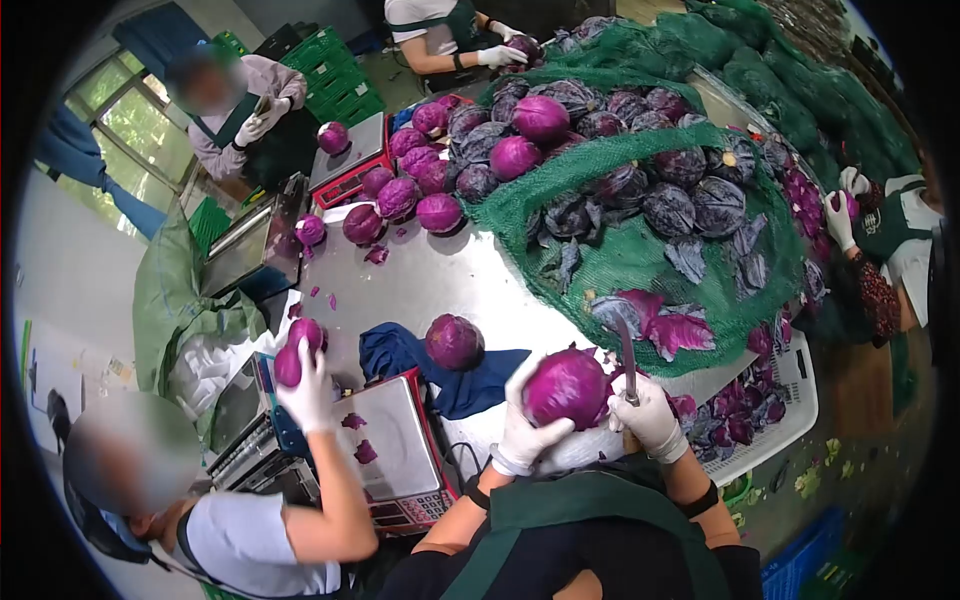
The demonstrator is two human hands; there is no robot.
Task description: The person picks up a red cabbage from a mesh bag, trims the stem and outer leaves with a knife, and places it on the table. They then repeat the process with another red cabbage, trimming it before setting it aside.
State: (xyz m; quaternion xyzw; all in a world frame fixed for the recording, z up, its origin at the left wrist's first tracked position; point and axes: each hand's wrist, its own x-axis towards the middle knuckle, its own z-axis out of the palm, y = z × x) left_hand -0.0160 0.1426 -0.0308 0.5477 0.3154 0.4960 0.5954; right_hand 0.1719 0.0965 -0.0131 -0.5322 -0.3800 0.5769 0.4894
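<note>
A peeled, shiny red cabbage (567,390) rests in my gloved left hand (525,428), the fingers and thumb curved round its left side and underside. My gloved right hand (652,418) is closed on the handle of a knife (627,352). Its blade points up and away, just right of the cabbage. Beyond the knife, loose purple leaves (678,334) lie on a green mesh net (610,290). Another red cabbage (454,342) sits on a dark blue cloth (395,355), left of my hands.
Many unpeeled cabbages (695,205) are heaped on the net across the metal table (430,270). A white basket (800,400) of leaves stands at my right. Left is a red scale (395,440), beside a co-worker's gloved hand (312,390) holding cabbage. Other people work around the table.
</note>
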